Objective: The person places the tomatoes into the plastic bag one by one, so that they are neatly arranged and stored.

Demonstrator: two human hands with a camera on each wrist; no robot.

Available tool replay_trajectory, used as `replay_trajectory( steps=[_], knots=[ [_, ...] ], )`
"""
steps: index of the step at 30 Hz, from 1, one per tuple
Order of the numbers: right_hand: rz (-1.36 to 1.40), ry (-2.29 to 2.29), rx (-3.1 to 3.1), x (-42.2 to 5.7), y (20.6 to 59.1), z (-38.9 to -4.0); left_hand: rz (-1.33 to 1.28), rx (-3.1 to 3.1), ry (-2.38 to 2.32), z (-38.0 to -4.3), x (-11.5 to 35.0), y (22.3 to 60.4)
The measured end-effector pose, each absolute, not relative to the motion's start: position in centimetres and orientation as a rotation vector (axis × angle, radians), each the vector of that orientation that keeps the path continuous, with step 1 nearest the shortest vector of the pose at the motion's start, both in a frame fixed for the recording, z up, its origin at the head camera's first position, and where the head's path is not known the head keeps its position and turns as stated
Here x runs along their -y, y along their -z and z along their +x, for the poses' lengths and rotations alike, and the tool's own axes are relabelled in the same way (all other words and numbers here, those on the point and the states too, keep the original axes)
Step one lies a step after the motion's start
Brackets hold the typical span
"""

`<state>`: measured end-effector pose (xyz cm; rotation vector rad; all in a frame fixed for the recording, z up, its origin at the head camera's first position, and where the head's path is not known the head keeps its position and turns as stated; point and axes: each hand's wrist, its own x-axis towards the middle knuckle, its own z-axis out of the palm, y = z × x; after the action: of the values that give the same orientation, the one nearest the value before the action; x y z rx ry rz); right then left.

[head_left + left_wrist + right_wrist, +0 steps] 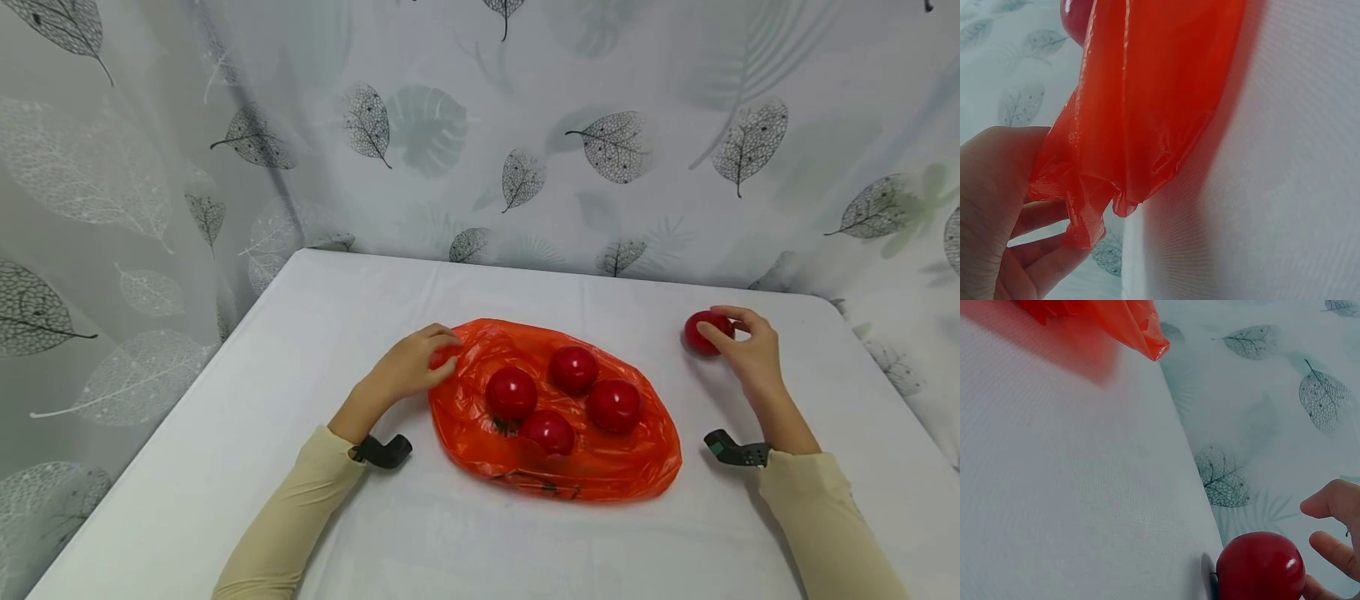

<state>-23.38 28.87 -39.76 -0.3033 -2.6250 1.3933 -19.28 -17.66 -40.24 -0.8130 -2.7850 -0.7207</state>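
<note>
An orange-red plastic bag (pixel 480 467) lies on the white table, with several glossy round red fruits (pixel 512 393) on it. My left hand (pixel 416 362) grips the bag's left edge; the left wrist view shows the crumpled plastic (pixel 1088 206) between thumb and fingers. Apart from the bag, at the right, another red fruit (pixel 705 335) rests on the table. My right hand (pixel 753 350) is around its near right side. In the right wrist view this fruit (pixel 1261 567) has a thin dark stem on its table side. The fingers there (pixel 1335 553) stand spread, one at the fruit's edge.
The white table (pixel 360 292) ends at a back edge against a leaf-patterned curtain (pixel 555 100). More of this curtain hangs at the left. Each wrist wears a black strapped device (pixel 384 452), below beige sleeves (pixel 296 508).
</note>
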Motion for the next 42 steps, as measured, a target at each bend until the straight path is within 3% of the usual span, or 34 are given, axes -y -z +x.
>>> replay_trajectory(
  steps=[42],
  knots=[
    [-0.326,-1.406,2.639,-28.7,41.0,-23.5,-0.815,2.78,0.73,-19.3,17.8,40.3]
  ],
)
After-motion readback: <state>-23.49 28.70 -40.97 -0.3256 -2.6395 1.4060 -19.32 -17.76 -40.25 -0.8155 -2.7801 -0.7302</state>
